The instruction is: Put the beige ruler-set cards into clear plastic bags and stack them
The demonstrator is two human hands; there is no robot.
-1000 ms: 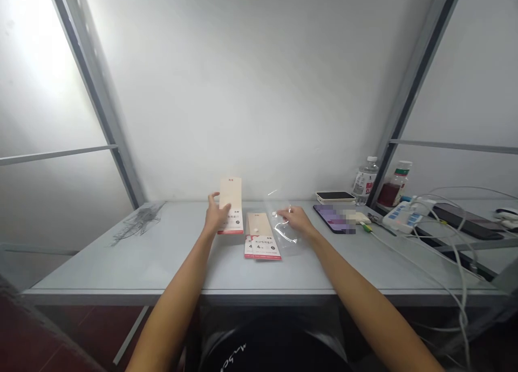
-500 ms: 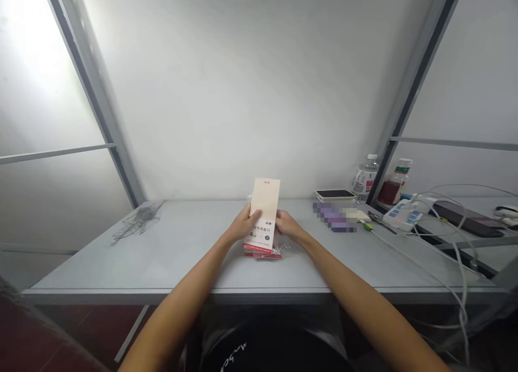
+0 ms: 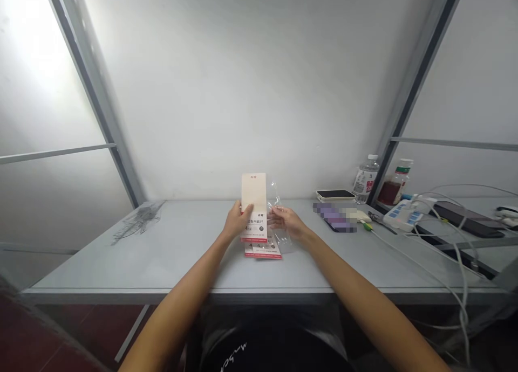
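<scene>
A cream paper card packet [image 3: 254, 191] with black print and a red strip along its bottom stands upright in my left hand [image 3: 238, 220], which is closed on its left side with the thumb across the front. My right hand [image 3: 286, 221] is closed on a clear plastic sleeve [image 3: 285, 241] just to the right of the packet. Below the held packet, similar red-edged packets [image 3: 269, 252] lie overlapped on the table. The held packet covers their upper parts.
On the grey table [image 3: 186, 259], a crumpled clear plastic piece [image 3: 140, 221] lies at left. At right are a phone [image 3: 335, 194], a purple blurred item [image 3: 334, 215], a water bottle [image 3: 366, 180], a jar of red liquid [image 3: 394, 186], and a power strip [image 3: 404, 214] with tangled white cables.
The packet has moved left and slightly up with my left hand. My right hand has come away from it with the clear sleeve, which now shows apart at the right.
</scene>
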